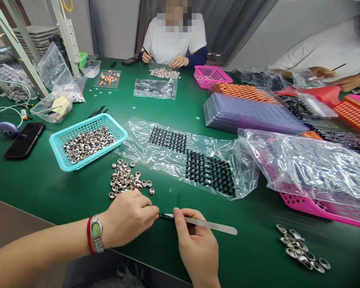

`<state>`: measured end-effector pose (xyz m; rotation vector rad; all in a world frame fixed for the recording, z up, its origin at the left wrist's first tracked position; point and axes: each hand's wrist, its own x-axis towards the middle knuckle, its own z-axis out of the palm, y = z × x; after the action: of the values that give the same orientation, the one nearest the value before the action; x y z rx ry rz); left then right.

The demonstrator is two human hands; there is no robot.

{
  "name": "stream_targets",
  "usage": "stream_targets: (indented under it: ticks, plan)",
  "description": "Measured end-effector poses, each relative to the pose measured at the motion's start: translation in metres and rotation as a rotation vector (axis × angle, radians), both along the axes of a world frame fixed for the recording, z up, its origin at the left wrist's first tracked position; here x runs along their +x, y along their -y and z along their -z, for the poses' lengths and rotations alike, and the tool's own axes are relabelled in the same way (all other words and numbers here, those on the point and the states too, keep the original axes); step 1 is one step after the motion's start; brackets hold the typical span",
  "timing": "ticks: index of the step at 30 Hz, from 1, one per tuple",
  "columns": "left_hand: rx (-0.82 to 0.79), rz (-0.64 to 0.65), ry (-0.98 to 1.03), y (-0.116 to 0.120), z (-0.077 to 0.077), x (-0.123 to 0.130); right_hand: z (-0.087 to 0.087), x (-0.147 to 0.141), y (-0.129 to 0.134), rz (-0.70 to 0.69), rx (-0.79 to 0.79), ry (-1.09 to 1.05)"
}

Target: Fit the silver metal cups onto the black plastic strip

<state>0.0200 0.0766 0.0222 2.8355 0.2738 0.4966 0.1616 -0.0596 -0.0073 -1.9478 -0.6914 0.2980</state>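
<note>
My right hand (197, 244) is closed round a pair of silver tweezers (219, 228), whose tips point left. A small black part (165, 216) is at the tips, close to the fingers of my left hand (132, 218). That left hand is closed, and its fingers hide whatever is in them. Just beyond it lies a loose pile of silver metal rings (126, 178). More of these rings fill a turquoise basket (61, 158) behind the pile. Black latticed parts (210, 172) lie in rows on a clear plastic bag (168, 162) ahead of my hands.
Another cluster of silver rings (301, 248) lies at the right. Clear bags (312, 164) cover a pink basket (306, 206), beside stacked clear trays (249, 114). A phone (25, 141) lies at the left. Two people work across the green table (87, 196).
</note>
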Motion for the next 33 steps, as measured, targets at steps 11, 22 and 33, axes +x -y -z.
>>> stream_targets:
  ticks: [11, 22, 33]
  plan:
    - [-0.573, -0.159, 0.031, 0.029, 0.015, -0.001, -0.003, 0.005, 0.002, -0.081, 0.090, -0.079]
    - [-1.053, -0.323, 0.066, 0.029, 0.004, -0.006, 0.005, 0.002, 0.018, -0.142, 0.394, -0.044]
    - [-1.752, -0.359, 0.190, 0.044, 0.001, -0.015, 0.013, -0.017, 0.035, -0.356, 0.463, 0.159]
